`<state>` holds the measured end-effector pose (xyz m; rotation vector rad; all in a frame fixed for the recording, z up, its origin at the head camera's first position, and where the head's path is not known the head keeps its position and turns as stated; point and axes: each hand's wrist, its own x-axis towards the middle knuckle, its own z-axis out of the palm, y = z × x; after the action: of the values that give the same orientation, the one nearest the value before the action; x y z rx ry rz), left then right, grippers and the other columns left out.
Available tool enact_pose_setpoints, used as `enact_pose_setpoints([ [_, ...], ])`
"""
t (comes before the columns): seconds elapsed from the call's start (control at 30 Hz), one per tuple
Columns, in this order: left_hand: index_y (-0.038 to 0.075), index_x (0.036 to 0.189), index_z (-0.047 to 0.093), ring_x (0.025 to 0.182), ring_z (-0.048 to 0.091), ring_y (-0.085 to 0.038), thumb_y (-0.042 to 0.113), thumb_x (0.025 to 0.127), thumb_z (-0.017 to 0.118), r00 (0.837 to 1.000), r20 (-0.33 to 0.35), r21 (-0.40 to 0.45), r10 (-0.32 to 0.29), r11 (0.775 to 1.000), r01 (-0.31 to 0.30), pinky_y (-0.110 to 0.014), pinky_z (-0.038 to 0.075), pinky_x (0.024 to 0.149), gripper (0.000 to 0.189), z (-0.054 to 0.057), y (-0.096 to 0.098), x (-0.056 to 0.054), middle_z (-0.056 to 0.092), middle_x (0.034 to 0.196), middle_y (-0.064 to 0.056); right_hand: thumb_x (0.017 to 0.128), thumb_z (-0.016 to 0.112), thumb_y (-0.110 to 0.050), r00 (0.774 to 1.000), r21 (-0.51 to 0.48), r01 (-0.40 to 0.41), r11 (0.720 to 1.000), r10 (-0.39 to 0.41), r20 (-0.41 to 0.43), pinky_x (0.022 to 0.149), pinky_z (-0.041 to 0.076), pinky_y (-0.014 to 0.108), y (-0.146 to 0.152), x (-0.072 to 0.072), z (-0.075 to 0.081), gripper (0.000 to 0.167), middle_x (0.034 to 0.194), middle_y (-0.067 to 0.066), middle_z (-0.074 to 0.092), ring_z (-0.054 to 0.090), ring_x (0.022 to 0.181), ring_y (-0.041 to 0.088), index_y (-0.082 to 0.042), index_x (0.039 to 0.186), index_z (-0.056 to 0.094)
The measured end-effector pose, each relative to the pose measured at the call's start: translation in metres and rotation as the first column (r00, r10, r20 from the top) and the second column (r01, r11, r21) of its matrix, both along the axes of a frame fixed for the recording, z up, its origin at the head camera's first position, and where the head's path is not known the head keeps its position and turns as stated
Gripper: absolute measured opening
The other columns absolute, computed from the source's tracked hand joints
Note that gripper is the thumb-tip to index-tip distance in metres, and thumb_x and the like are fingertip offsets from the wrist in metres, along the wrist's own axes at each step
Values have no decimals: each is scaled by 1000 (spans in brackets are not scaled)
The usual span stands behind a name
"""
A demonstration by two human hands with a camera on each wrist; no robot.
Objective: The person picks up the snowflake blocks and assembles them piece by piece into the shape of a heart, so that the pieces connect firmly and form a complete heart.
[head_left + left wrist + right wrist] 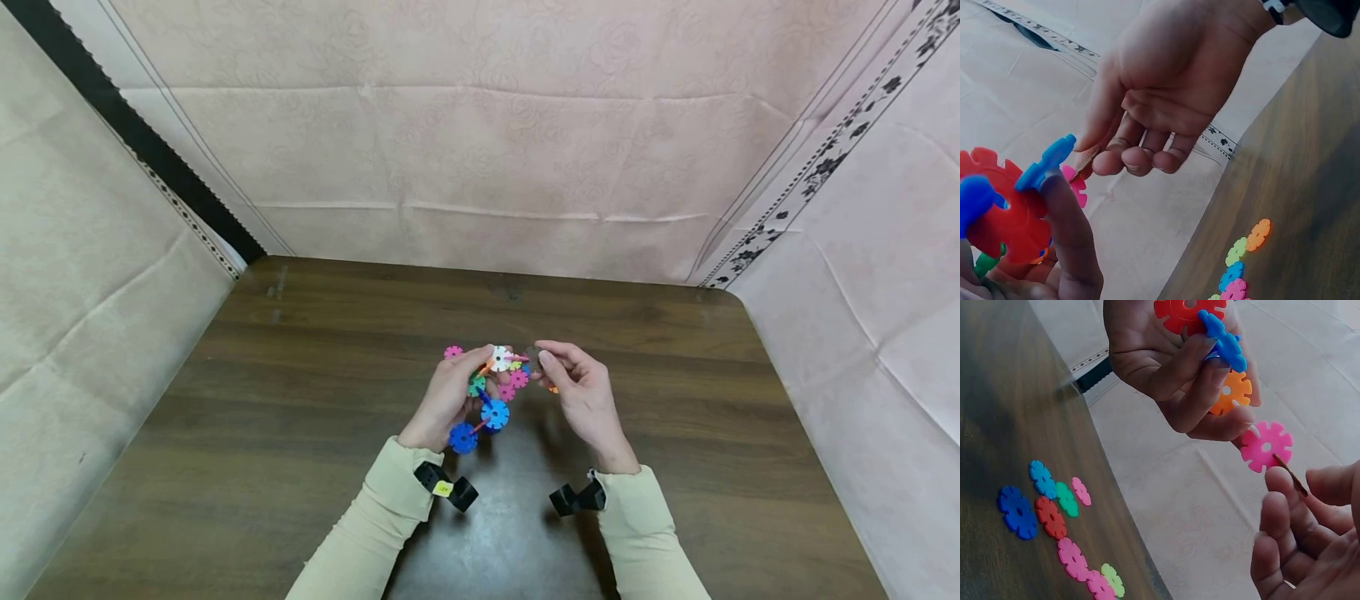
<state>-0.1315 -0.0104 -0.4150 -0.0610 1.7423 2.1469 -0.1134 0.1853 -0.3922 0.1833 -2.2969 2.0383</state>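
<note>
My left hand (pixel 447 398) grips a cluster of notched plastic discs pushed into one another. A red disc (pixel 1013 215), a blue disc (pixel 1044 164), an orange disc (pixel 1233 394) and a pink disc (pixel 1267 447) belong to it. In the head view a white disc (pixel 500 358) shows at its upper end, light blue (pixel 495 414) and dark blue discs (pixel 462 438) at its lower end. My right hand (pixel 588 398) pinches a thin brown piece (pixel 1291 476), seen edge-on, between thumb and forefinger. The brown piece's tip overlaps the pink disc's edge in the right wrist view.
More notched discs lie on the brown wooden table (pixel 225 467) under the hands, among them a dark blue disc (pixel 1017 512), a green disc (pixel 1067 499) and an orange disc (pixel 1259 235). Pale patterned cloth walls (pixel 480 150) enclose the table's back and sides.
</note>
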Motion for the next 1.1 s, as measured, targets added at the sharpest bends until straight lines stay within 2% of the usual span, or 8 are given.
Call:
enact_pose_setpoints([
  [0.2, 10, 119, 67, 63, 62, -13, 43, 95, 59, 999, 4, 48, 32, 998, -32, -21, 45, 53, 41, 0, -4, -1, 71, 92, -12, 102, 51, -21, 1000, 44, -13, 999, 13, -5, 75, 56, 32, 8, -14, -29, 30, 91, 20, 66, 63, 78, 27, -5, 125, 61],
  [0.3, 12, 121, 66, 64, 62, -14, 43, 95, 59, 999, -2, 62, 41, 997, -41, -21, 46, 53, 41, 0, -6, -2, 71, 97, -14, 102, 53, -21, 999, 174, 37, 984, -37, -1, 69, 53, 31, 9, -20, -36, 27, 91, 17, 63, 58, 79, 30, -6, 122, 62],
  [0.37, 11, 120, 66, 63, 62, -14, 42, 95, 59, 999, -6, 80, 48, 996, -47, -21, 46, 52, 41, 0, -7, -2, 71, 97, -14, 99, 57, -18, 998, 309, 52, 950, -59, 15, 65, 49, 30, 9, -25, -43, 25, 92, 14, 58, 54, 80, 29, -6, 120, 63],
  [0.5, 11, 117, 67, 62, 62, -13, 39, 97, 57, 998, -10, 87, 67, 994, -66, -20, 40, 48, 36, 0, -10, -3, 72, 91, -10, 94, 65, -15, 997, 566, -5, 824, -41, 69, 67, 44, 33, 7, -34, -59, 27, 97, 11, 51, 44, 91, 27, -6, 119, 66],
  [0.6, 10, 118, 66, 62, 62, -12, 36, 98, 55, 997, -8, 84, 76, 994, -75, -19, 36, 46, 35, -1, -11, -3, 71, 88, -9, 91, 69, -16, 997, 669, -47, 742, -2, 72, 73, 39, 36, 3, -39, -69, 31, 101, 13, 50, 39, 96, 28, -6, 120, 67],
  [0.7, 9, 119, 66, 61, 62, -11, 35, 99, 55, 997, -3, 87, 79, 993, -79, -19, 35, 46, 34, -1, -11, -3, 71, 88, -9, 89, 72, -19, 999, 724, -47, 689, 27, 39, 75, 33, 38, -2, -43, -75, 33, 100, 14, 51, 38, 94, 29, -5, 119, 68],
  [0.97, 8, 118, 66, 59, 61, -10, 31, 100, 53, 996, -7, 108, 91, 990, -90, -20, 36, 46, 33, -1, -15, -2, 71, 84, -7, 88, 73, -24, 998, 786, -48, 616, 67, 8, 74, 33, 38, -9, -47, -82, 36, 99, 12, 51, 39, 91, 28, -5, 118, 69],
  [1.1, 7, 117, 67, 59, 61, -11, 32, 100, 53, 995, -9, 110, 97, 989, -96, -19, 37, 45, 33, 0, -19, -3, 70, 82, -7, 88, 74, -24, 998, 768, -56, 638, 62, 20, 75, 33, 38, -12, -47, -81, 34, 100, 11, 52, 39, 92, 26, -6, 117, 70],
])
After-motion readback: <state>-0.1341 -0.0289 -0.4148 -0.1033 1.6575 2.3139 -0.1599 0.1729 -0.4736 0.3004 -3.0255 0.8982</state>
